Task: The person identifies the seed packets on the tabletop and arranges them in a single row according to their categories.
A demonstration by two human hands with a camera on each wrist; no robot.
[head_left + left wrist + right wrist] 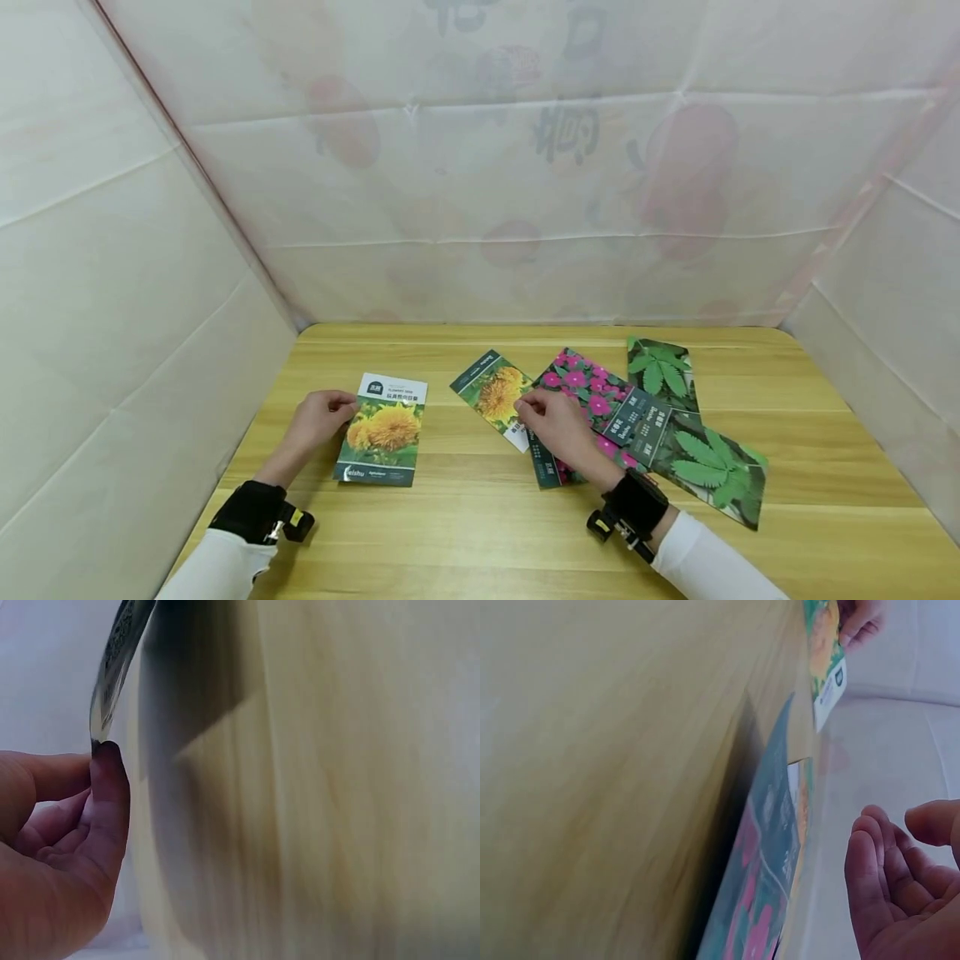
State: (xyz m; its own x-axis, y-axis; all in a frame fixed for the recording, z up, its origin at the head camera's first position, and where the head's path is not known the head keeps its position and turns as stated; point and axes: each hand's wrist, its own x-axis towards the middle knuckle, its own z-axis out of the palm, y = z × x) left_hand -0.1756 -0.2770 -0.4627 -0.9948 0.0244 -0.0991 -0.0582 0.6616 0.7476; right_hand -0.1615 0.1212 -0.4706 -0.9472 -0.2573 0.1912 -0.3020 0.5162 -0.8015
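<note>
At the left of the table in the head view, my left hand [318, 429] pinches the left edge of a flower seed packet [386, 433] with yellow blooms. In the left wrist view, thumb and finger meet on the packet's edge [112, 682], and the packet stands off the wood. My right hand [562, 429] is over the right-hand group, beside a second yellow-flower packet [495, 396]. Its thumb and fingers are apart in the right wrist view, with nothing between them. Below them lies a pink-flower packet [761, 855], its end tilted up from the table.
Another pink-flower packet [581, 383] overlaps the lower one. Two green-leaf packets [660, 371] lie farther right, the nearer one [716, 471] slanting toward the front. Pale cloth walls [465, 183] enclose the wooden table [465, 533] at the back and sides.
</note>
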